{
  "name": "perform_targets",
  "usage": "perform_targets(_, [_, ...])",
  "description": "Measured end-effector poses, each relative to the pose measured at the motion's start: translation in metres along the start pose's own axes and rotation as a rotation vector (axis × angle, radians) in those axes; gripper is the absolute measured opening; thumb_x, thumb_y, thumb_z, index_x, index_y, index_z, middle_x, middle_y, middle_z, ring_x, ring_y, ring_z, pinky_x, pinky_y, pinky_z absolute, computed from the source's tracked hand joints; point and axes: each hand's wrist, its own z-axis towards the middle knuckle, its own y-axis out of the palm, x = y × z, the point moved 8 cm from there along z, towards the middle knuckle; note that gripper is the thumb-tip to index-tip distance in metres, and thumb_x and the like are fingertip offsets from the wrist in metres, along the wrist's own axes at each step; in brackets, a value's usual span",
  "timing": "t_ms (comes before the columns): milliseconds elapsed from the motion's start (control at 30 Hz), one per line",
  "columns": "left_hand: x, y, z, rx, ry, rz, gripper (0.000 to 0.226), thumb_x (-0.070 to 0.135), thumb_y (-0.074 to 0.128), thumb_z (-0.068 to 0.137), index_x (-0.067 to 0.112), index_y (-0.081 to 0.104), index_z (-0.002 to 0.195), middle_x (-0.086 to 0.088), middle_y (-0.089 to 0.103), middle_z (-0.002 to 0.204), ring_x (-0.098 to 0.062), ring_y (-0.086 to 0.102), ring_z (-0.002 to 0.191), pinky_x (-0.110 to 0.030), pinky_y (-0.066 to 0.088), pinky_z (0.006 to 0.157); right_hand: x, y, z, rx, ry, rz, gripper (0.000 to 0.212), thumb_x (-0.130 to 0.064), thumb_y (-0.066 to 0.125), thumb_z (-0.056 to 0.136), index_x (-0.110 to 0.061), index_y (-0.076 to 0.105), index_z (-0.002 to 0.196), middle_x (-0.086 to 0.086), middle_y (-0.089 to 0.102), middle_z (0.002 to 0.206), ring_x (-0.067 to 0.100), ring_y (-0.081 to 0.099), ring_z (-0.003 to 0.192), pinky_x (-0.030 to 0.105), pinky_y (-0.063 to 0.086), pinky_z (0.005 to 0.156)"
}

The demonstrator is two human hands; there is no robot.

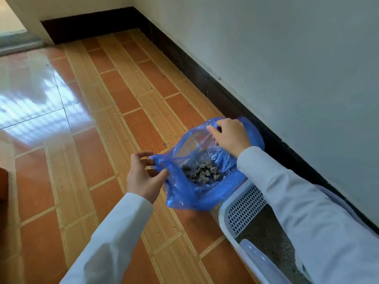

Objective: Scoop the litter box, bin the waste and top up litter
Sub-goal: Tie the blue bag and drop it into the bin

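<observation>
A blue plastic bag [190,193] sits open on the floor by the litter box. Dark grey clumps of waste [203,171] lie in its bottom. My right hand [229,136] pinches the bag's far edge and holds it up. My left hand [143,175] grips the bag's near-left handle between thumb and fingers. The white litter box [225,218] stands at the lower right along the wall, with a perforated step [244,210] and grey-brown litter [272,242] inside. My right sleeve hides much of the box.
A white wall with a dark skirting board [205,78] runs along the right. The orange and tan tiled floor [102,140] has scattered litter specks near the bag. A doorway threshold [18,44] lies far left. A pale plastic piece [258,261] rests on the box's near rim.
</observation>
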Motion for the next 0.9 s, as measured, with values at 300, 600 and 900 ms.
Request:
perform_targets(300, [0.157,0.011,0.001,-0.293,0.371,-0.139,0.054,-0.018,0.064,0.074,0.024,0.065,0.108,0.01,0.069,0.099,-0.009,0.066,0.078,-0.021,0.053,0.076,-0.065,-0.144,-0.02,0.263,-0.031,0.367,0.006,-0.01,0.067,0.081,-0.007,0.068,0.086,0.0,0.064,0.078,0.013,0.055,0.072,-0.001,0.034,0.06])
perform_targets(600, [0.301,-0.016,-0.015,0.064,0.885,0.237,0.03,0.0,0.066,0.078,0.014,0.07,0.104,0.0,0.071,0.081,-0.011,0.068,0.073,-0.019,0.056,0.074,-0.089,-0.253,-0.032,0.518,-0.043,0.401,0.014,-0.02,0.068,0.08,-0.01,0.063,0.071,-0.003,0.062,0.065,0.015,0.054,0.063,0.021,0.04,0.06])
perform_targets(900, [0.331,-0.049,0.0,0.231,0.73,0.364,0.021,0.014,0.058,0.079,0.025,0.063,0.096,0.003,0.069,0.078,-0.021,0.066,0.056,-0.033,0.056,0.07,-0.097,-0.26,-0.018,0.371,0.191,0.652,0.039,-0.014,0.058,0.075,-0.017,0.028,0.051,0.002,0.021,0.054,0.02,0.026,0.06,0.031,0.028,0.055])
